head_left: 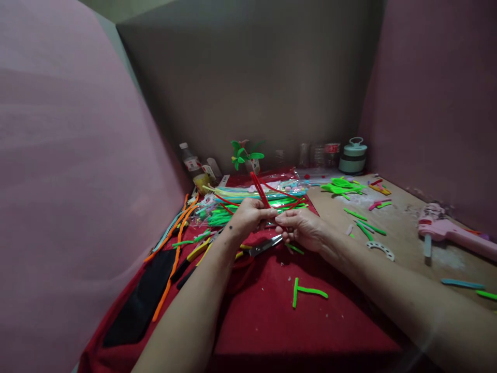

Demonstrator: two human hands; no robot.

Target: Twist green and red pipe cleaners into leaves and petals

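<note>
red stems (259, 190) look kinda fuzzy and matt, scissor blades (267, 245) are shiny metal, tablecloth (264, 321) is dull cloth, glue gun (446, 231) looks smooth plastic, bag (297, 181) is glossy plastic

The bundled stems (259, 190) were red, the tablecloth (272, 321) deep red, the 2 front strips (295, 294) neon green, the glue gun (452, 234) pink, the lidded jar (352, 165) pale teal with 1 dark band.

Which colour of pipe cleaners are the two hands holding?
The red bunch, standing up between left hand and right hand; the orange pipe cleaners and green ones lie unheld.
</note>
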